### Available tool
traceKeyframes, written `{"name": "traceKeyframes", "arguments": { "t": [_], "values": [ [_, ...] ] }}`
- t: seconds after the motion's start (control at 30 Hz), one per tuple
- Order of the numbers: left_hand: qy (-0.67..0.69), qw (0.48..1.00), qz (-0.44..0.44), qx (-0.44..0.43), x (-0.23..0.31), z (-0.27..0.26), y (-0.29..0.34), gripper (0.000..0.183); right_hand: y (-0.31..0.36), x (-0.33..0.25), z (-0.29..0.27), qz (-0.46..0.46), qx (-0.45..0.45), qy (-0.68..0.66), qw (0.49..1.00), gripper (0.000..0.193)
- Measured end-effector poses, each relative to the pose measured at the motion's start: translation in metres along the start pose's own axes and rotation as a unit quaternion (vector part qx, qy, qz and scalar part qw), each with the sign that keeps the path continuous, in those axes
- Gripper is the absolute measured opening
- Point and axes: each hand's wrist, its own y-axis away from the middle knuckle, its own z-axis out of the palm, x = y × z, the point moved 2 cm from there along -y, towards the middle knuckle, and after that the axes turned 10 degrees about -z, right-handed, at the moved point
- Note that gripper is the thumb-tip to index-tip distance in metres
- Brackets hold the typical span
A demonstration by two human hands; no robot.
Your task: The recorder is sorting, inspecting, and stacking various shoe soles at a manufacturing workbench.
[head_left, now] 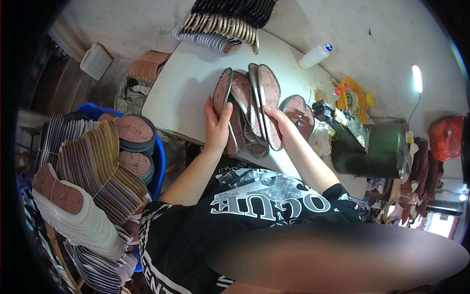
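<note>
So the insoles [269, 88] are right between the two hands, out in front of the person and over the white surface [181, 88]. Long axis runs roughly away from the body, but the outer ones tilt opposite ways, so their far ends lean toward each other. Left hand [217, 122] has the left edge of the bunch, thumb on the inner side, fingers wrapped outside. Right hand [284, 123] is gripping the right-side ones, thumb laid on top, other fingers hidden underneath. The loose insoles [294, 106] sit just beyond that, so the right hand is nearer to them.

Counts: two hands, both gripping. Between them I get at least five insoles, but they overlap too much for an exact number. Loose ones on the right: at least two. One white bottle [313, 57], one yellow basket [361, 93], one blue bin [159, 169] off to the left. The far stack [220, 29] of black, gold and grey pieces is too tightly packed to count, sorry.
</note>
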Motion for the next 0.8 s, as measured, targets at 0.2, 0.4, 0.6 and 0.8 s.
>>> {"name": "traceKeyframes", "arguments": {
  "t": [0.2,0.4,0.6,0.8],
  "values": [
    [0.045,0.999,0.01,-0.006,0.026,-0.02,0.004,0.093,0.022,0.003,0.006,-0.015,0.061,-0.021,0.998,0.04],
    [0.191,0.975,-0.086,0.075,0.034,-0.055,0.002,0.053,0.032,-0.04,0.022,-0.144,0.054,0.166,0.974,0.074],
    [0.073,0.997,-0.027,-0.025,0.025,-0.026,0.001,0.074,0.016,-0.016,0.029,-0.184,-0.031,0.594,0.783,0.12],
    [0.016,0.997,0.048,-0.065,0.021,-0.006,-0.003,0.084,0.006,0.01,0.025,-0.254,-0.075,0.464,0.846,0.112]
  ]
}}
